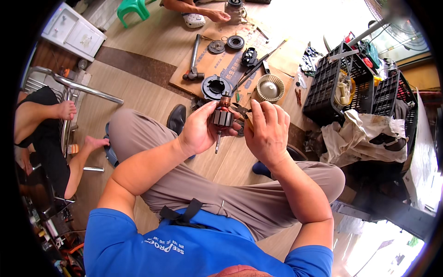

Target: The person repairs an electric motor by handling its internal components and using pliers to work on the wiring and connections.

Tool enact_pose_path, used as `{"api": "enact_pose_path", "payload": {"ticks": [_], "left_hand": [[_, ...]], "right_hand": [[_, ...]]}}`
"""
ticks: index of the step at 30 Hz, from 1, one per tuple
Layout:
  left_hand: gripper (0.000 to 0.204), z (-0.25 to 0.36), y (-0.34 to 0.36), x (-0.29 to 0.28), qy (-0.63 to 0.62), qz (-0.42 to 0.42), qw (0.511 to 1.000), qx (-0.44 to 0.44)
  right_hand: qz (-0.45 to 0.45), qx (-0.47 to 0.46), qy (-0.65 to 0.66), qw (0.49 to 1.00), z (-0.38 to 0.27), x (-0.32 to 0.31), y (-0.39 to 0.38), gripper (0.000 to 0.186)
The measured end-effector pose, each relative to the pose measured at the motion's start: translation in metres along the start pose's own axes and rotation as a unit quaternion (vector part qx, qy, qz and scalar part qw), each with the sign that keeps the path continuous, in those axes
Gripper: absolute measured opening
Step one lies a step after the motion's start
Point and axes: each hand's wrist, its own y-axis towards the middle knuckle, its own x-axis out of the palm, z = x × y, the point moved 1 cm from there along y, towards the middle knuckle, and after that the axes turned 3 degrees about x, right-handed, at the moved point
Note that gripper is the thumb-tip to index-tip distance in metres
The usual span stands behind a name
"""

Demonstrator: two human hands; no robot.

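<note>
My left hand (198,127) grips a motor armature (223,118) upright in the centre of the view, copper windings at its upper end and a steel shaft pointing down toward me. Beside it, my right hand (268,129) is closed on small pliers (240,109), whose dark jaws point at the armature's upper end; whether they touch is unclear. Just beyond lie a dark round housing (207,85) with a large opening and a pale finned fan wheel (270,88) on a cardboard sheet (180,81).
Hammer (194,57), rings, discs and rods lie on the cardboard. Another person's hand (220,16) is beside a metal part at top. Black crates (327,83) and cloth (360,143) stand right. Another person's bare feet (94,142) and a metal chair (92,91) are left; green stool (131,7) top left.
</note>
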Motion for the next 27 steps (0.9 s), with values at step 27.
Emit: {"api": "enact_pose_path", "payload": {"ticks": [27], "left_hand": [[0.05, -0.0046, -0.0035, 0.0032, 0.041, 0.008, 0.999, -0.01]], "right_hand": [[-0.005, -0.028, -0.059, 0.998, 0.0003, 0.004, -0.0024, 0.043]]}}
